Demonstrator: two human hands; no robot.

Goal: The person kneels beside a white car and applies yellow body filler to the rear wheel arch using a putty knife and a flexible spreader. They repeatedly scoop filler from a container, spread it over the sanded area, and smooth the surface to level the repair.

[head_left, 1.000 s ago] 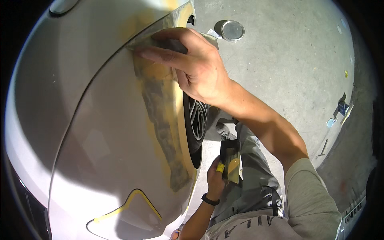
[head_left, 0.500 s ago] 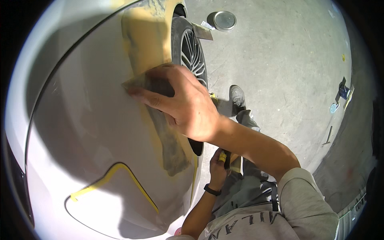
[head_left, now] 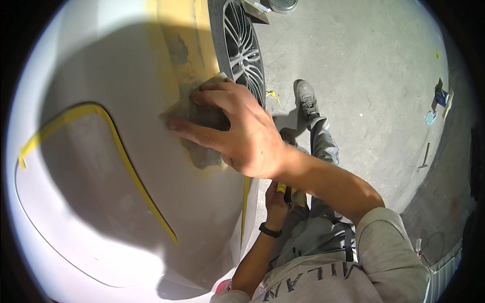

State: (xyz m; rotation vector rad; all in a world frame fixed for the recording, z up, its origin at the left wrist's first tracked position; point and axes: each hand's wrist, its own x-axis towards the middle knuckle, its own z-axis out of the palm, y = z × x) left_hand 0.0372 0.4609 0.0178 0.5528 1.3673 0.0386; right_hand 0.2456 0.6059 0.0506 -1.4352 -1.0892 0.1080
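My right hand (head_left: 250, 131) presses a worn, grey-brown sheet of sandpaper (head_left: 204, 115) flat against the pale car body panel (head_left: 136, 76), thumb and fingers spread over it. Under and around the sheet runs a sanded strip of yellowish filler (head_left: 174, 35) with grey smears, beside the wheel arch. Lower down, close to my body, my left hand (head_left: 276, 206), with a dark band at its wrist, is closed round a yellow and black object (head_left: 281, 188). What kind of object it is, I cannot make out.
Yellow masking tape (head_left: 91, 109) bends along a panel line at left. A spoked wheel (head_left: 242, 55) stands just beyond my right hand. On the concrete floor (head_left: 364, 76) are a round tin (head_left: 283, 5), a blue item (head_left: 441, 97) and a thin dark tool (head_left: 425, 155).
My right hand has slid the sandpaper along the filler strip toward its near end. The view has shifted, so the wheel and tape sit higher. My left hand keeps its hold.
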